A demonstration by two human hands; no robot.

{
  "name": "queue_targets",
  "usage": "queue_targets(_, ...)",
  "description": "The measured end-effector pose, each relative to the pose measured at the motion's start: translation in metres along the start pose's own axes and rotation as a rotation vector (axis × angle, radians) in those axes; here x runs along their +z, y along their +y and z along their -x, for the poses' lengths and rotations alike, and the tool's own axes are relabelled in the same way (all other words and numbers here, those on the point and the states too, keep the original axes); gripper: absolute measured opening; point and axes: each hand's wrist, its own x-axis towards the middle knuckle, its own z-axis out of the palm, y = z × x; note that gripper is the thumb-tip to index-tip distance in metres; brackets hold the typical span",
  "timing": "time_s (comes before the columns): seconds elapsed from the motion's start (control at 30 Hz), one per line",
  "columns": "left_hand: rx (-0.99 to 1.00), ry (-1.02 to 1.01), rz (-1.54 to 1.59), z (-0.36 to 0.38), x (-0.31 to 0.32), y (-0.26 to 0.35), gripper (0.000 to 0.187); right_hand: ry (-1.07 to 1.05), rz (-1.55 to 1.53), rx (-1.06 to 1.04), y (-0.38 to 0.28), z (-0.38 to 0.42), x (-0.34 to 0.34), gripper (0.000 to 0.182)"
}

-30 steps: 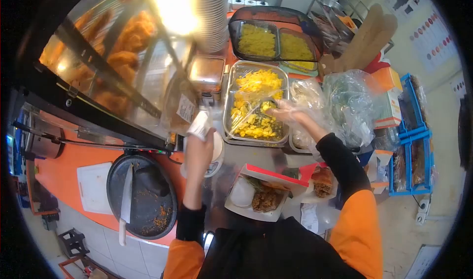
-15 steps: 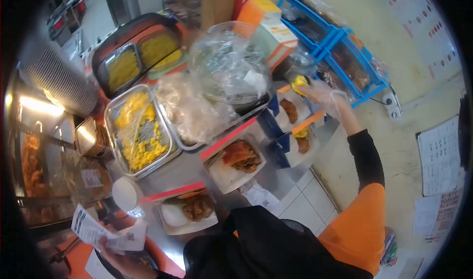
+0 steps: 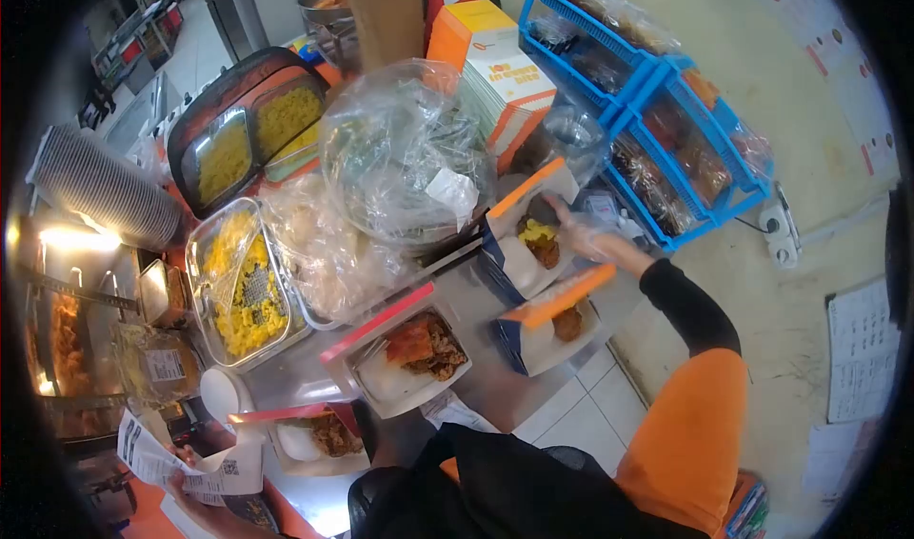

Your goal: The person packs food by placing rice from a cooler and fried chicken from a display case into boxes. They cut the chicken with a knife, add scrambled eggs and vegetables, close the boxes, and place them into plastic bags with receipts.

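My right hand (image 3: 583,232), in a clear glove, grips a small dark cup (image 3: 545,209) tipped over an open box (image 3: 509,265). Yellow food (image 3: 536,232) lies below the cup, on a brown fried piece. Just in front stands a second box (image 3: 547,356) with an orange lid flap and another fried piece. At the lower left, my left hand (image 3: 186,487) is closed on printed paper slips (image 3: 228,472). Two boxes with red edges hold rice and dark meat, one in the middle (image 3: 386,401) and one (image 3: 314,458) nearer my left hand.
A metal tray of yellow food (image 3: 295,322) stands at left, beside a large clear plastic bag (image 3: 381,149). Blue baskets (image 3: 619,110) with packets are at the upper right. A white round lid (image 3: 222,393) lies near the slips. A blurred skin-coloured shape shows near the table's front edge.
My right hand has come down and left, and the cup has gone from upright to tipped over the upper box. Yellow food now lies in that box. The view has shifted.
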Motion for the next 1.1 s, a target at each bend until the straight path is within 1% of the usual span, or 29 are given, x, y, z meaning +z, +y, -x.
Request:
queue_targets(0.03,-0.028,-0.097,0.056,0.003,-0.015,0.0,0.051,0.047,0.009,-0.054,0.018,-0.013,0.007,0.065)
queue_targets(0.07,-0.061,-0.193,0.109,0.006,-0.018,0.003,0.053,0.079,-0.015,-0.095,0.021,-0.018,0.008,0.064)
queue_targets(0.17,-0.046,0.06,0.049,0.012,-0.024,0.003,0.053,0.205,0.083,-0.173,0.042,-0.019,0.001,0.061)
queue_targets(0.23,-0.043,0.137,0.025,0.012,-0.019,0.003,0.053,0.142,0.11,0.042,0.004,0.008,-0.028,0.06)
queue_targets(0.3,-0.036,0.185,0.014,0.01,-0.015,0.003,0.053,0.088,0.307,0.072,-0.011,0.016,-0.039,0.05)
queue_targets(0.37,-0.033,0.213,0.007,0.009,-0.013,0.002,0.053,0.093,0.648,-0.071,-0.013,0.02,-0.039,0.046)
queue_targets(0.47,-0.025,0.244,0.003,0.006,-0.013,0.002,0.053,0.047,0.583,-0.099,0.0,0.003,-0.015,0.044)
queue_targets(0.57,-0.022,0.269,0.01,0.006,-0.018,0.001,0.053,0.322,0.483,-0.111,0.015,-0.008,-0.013,0.048)
queue_targets(0.6,-0.022,0.284,0.014,0.007,-0.021,0.001,0.053,0.197,0.39,-0.027,-0.004,0.001,-0.028,0.049)
queue_targets(0.67,-0.009,0.321,0.023,0.012,-0.029,0.003,0.053,-0.056,0.203,0.127,-0.065,0.032,-0.068,0.051)
queue_targets(0.7,0.005,0.333,0.022,0.02,-0.036,0.008,0.053,0.022,0.167,-0.115,-0.061,0.044,-0.075,0.052)
queue_targets(0.77,0.083,0.608,-0.17,0.034,-0.1,-0.007,0.055,0.077,0.07,-0.354,-0.09,0.05,-0.076,0.053)
queue_targets(0.8,0.089,0.559,-0.143,0.045,-0.071,-0.002,0.055,0.06,0.022,-0.336,-0.136,0.055,-0.079,0.053)
queue_targets(0.83,0.095,0.509,-0.114,0.039,-0.023,-0.002,0.056,-0.01,0.004,-0.392,-0.175,0.055,-0.071,0.054)
queue_targets(0.87,0.045,0.606,-0.298,0.039,-0.011,-0.001,0.052,-0.075,-0.009,-0.439,-0.213,0.058,-0.06,0.057)
queue_targets(0.9,-0.05,0.605,-0.47,0.04,-0.005,0.004,0.048,-0.133,-0.02,-0.477,-0.246,0.059,-0.043,0.059)
queue_targets(0.93,-0.111,0.528,-0.612,0.037,-0.002,0.005,0.045,-0.138,0.101,-0.637,-0.281,0.052,-0.024,0.057)
queue_targets(0.97,-0.157,0.499,-0.631,0.031,-0.004,-0.002,0.042,-0.129,0.223,-0.791,-0.314,0.044,-0.003,0.056)
queue_targets(1.0,-0.202,0.468,-0.651,0.024,-0.005,-0.01,0.04,-0.079,0.254,-0.92,-0.336,0.032,0.027,0.049)
queue_targets(1.03,-0.229,0.488,-0.555,0.016,-0.006,-0.018,0.037,-0.025,0.285,-1.042,-0.353,0.015,0.062,0.043)
queue_targets(1.1,-0.248,0.375,-0.441,0.008,0.016,-0.011,0.037,-0.149,0.487,-1.094,-0.39,-0.035,0.128,0.038)
